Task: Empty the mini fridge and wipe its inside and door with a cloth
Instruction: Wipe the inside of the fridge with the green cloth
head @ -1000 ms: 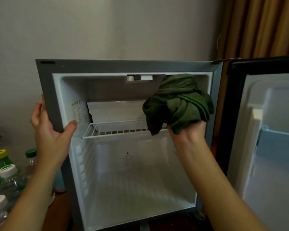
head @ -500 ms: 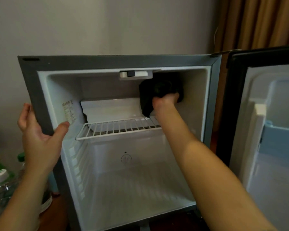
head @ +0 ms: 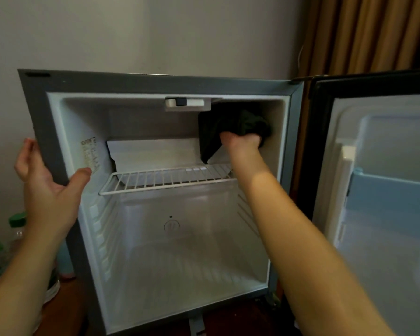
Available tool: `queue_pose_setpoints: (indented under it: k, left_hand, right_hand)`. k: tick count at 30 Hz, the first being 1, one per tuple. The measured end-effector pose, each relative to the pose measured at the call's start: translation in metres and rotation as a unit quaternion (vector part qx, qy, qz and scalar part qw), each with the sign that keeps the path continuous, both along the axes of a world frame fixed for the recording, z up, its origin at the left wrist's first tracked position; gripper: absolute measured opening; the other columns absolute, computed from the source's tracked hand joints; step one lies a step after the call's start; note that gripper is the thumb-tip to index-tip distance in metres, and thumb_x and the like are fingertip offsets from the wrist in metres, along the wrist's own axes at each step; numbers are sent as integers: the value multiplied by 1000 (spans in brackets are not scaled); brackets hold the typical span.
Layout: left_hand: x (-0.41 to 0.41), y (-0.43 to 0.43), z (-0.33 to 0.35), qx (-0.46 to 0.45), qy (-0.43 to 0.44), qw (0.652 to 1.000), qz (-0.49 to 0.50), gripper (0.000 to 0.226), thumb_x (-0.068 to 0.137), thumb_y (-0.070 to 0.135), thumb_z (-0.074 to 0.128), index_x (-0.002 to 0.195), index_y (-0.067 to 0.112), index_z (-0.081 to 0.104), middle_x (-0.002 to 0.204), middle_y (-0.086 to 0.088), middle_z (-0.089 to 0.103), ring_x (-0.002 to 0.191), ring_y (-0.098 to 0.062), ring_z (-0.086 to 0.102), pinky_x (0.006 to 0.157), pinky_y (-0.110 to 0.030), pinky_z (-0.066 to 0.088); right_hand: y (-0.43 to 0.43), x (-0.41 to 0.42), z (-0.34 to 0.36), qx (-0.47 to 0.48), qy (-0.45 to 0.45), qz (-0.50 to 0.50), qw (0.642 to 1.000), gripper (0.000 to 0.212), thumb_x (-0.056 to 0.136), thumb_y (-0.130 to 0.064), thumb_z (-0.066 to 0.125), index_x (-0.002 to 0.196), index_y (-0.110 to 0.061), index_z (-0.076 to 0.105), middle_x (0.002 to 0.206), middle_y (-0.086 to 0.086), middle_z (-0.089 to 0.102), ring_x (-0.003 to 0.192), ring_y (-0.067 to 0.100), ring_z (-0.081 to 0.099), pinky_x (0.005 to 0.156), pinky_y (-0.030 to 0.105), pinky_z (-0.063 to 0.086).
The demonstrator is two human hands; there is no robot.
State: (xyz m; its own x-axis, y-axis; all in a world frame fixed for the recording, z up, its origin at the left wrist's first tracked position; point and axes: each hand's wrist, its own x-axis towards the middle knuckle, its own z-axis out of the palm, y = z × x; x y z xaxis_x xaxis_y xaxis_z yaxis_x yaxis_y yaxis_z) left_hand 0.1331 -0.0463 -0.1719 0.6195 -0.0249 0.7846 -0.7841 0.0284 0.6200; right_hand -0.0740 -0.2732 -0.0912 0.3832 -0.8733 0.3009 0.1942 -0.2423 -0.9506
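Wiping the mini fridge's top right corner.
My right hand clamps the cloth there; my left hand, fingers apart, steadies its left edge.

- left grip: fingers straight, thumb spread wide, forearm angled up.
- right grip: clenched on cloth, arm stretched fwd & up, elbow nearly straight.
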Motion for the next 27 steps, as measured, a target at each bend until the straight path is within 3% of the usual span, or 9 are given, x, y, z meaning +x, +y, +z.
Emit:
queue_pose_setpoints:
  k: [3,7,13,15,17,19,23,25,27]
  left_hand:
    - [-10,-4,2,-10,-3,1000,3,78,66,46,69,116,80,20,155,0,26,129,-27,47,99,-56,42]
    - [-3,-2,2,-2,15,1000,15,82,62,54,70,119,79,17,152,-3,32,124,-30,51,95,-58,44]
    - [7,4,-6,48,30,998,40,91,62,63,73,130,72,14,151,0,33,122,-30,53,91,-57,47]
    - [11,8,-4,70,23,993,94,97,62,70,70,141,60,13,151,-2,32,127,-31,49,94,-58,45]
    - [-3,11,-1,55,-4,989,139,101,68,72,65,150,37,18,154,-4,28,137,-31,36,105,-57,36]
    - [-41,9,-4,35,-52,986,152,97,77,63,62,151,14,21,155,-10,23,143,-31,25,112,-56,26]
    - [-139,-11,-36,0,-2,994,-112,59,83,42,61,138,34,43,143,5,46,130,-13,46,99,-35,45]
    - [-160,-23,-49,32,131,944,-300,60,69,56,73,124,42,56,132,11,57,121,-12,55,92,-33,49]
    - [-163,-31,-62,24,251,873,-417,82,53,55,85,128,38,55,130,6,60,120,-17,57,89,-30,53]
  right_hand:
    - [2,-19,-14,0,-47,-2,999,50,86,-18,66,128,-1,45,118,15,60,102,28,61,81,33,47]
    - [12,-46,-33,-23,-97,32,995,31,87,-20,67,113,-19,50,101,-5,63,89,8,63,78,23,51]
    - [19,-63,-37,-27,44,118,992,17,100,-18,45,117,-16,47,97,4,46,92,11,48,79,15,30]
    - [20,-69,-49,-37,78,133,987,19,100,-16,46,119,-14,48,99,7,47,98,10,46,70,11,28]
    - [28,-65,-63,-38,121,175,976,29,100,-17,44,130,-14,43,105,0,44,98,10,45,74,11,26]
    - [31,-55,-81,-31,155,201,967,36,101,-16,42,135,-23,34,123,-9,34,115,10,37,79,9,22]
    - [36,-41,-115,-26,152,204,967,35,96,-16,54,116,-38,36,125,-12,37,117,4,33,92,13,23]
    - [34,-33,-125,-11,162,216,963,33,94,-19,57,104,-45,41,115,-16,46,111,6,40,93,18,26]
    - [37,-29,-126,-3,177,225,958,26,94,-20,58,97,-44,46,106,-15,52,101,6,42,92,21,31]
